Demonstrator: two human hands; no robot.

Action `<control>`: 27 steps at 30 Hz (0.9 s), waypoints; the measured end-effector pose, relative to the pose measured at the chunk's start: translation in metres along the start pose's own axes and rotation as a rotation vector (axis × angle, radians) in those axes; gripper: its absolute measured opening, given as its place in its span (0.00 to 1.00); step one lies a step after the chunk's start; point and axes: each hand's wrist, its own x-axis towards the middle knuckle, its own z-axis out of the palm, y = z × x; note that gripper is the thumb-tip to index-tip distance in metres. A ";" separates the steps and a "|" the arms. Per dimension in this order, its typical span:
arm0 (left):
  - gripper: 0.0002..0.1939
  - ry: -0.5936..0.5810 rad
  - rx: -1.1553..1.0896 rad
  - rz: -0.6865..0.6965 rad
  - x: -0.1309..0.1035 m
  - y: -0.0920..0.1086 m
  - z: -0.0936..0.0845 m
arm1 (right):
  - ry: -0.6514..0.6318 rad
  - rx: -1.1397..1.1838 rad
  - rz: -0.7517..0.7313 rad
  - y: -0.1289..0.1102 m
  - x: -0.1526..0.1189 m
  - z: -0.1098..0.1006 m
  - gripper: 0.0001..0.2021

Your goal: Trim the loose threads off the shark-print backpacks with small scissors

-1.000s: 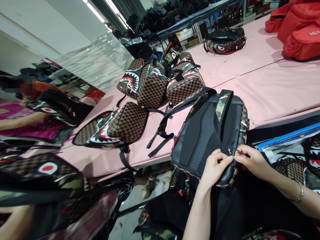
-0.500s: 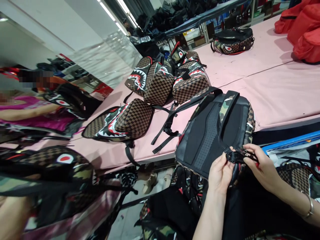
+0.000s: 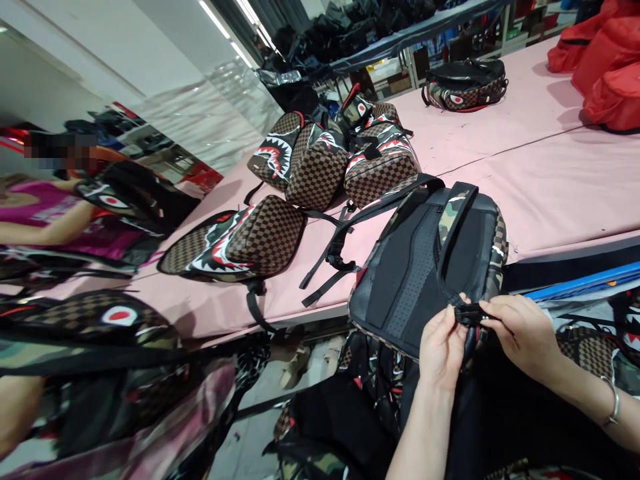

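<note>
A backpack [image 3: 410,267] lies with its black padded back panel facing up at the edge of the pink table, overhanging it slightly. One camouflage-lined shoulder strap [image 3: 453,220] runs down towards me to a black plastic buckle [image 3: 467,315]. My left hand [image 3: 443,347] pinches the buckle's left end, thumb and fingers closed. From the other side, my right hand [image 3: 523,330] has its fingertips closed on the buckle's right end. Whether the two halves are fully joined is too small to tell. The other strap [image 3: 337,250] trails loose to the left with its own buckle.
Several checkered backpacks with shark-mouth prints [image 3: 265,240] lie on the pink table [image 3: 555,193]. Another backpack [image 3: 465,83] and red bags [image 3: 607,73] sit farther back. Co-workers handle backpacks at the left. Beneath the table edge, more bags [image 3: 325,427] are piled near me.
My right hand has moved slightly left and its fingers have closed in on the buckle. My left hand keeps its pinch. The view has shifted a little.
</note>
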 end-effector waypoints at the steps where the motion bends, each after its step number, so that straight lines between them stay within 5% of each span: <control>1: 0.15 -0.001 0.005 0.004 0.000 0.000 0.000 | -0.005 -0.010 -0.003 0.000 0.000 0.000 0.11; 12: 0.16 -0.007 0.034 0.011 0.000 -0.001 -0.001 | -0.012 0.208 0.071 0.003 0.000 0.001 0.10; 19: 0.14 0.014 0.030 0.018 -0.001 0.002 -0.002 | -0.232 0.785 0.513 0.000 0.007 -0.002 0.06; 27: 0.08 0.073 0.230 0.256 -0.014 0.056 -0.005 | -0.097 1.034 0.590 0.010 0.008 0.005 0.12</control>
